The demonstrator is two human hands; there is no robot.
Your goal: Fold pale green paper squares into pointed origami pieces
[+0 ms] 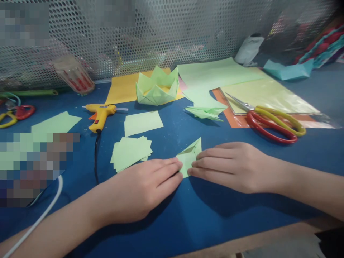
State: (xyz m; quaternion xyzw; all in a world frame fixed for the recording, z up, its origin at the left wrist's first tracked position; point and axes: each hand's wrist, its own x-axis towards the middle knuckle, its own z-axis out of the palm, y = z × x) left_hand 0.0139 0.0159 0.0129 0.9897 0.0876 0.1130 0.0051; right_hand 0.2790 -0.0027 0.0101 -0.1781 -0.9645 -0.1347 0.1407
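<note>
A small light-green sheet of paper (188, 160), partly folded with a pointed flap at its top right, lies on the blue table between my two hands. My left hand (152, 186) holds its left edge, with the fingers together and their tips on the paper. From the other side, my right hand (238, 166) grips the right edge; its thumb is hidden. Just beyond my left hand lies a loose stack of green paper pieces (131, 152), with another green piece (143, 123) behind it. Folded green paper points (205, 111) rest past the sheet.
Behind stands a green folded-paper crown (157, 89) on yellow paper (120, 87). A yellow glue gun (99, 114) trails a black cord at left. Red-and-yellow-handled scissors (271, 122) lie at right by a packet of pale paper (255, 93). A perforated metal panel (161, 32) closes the back.
</note>
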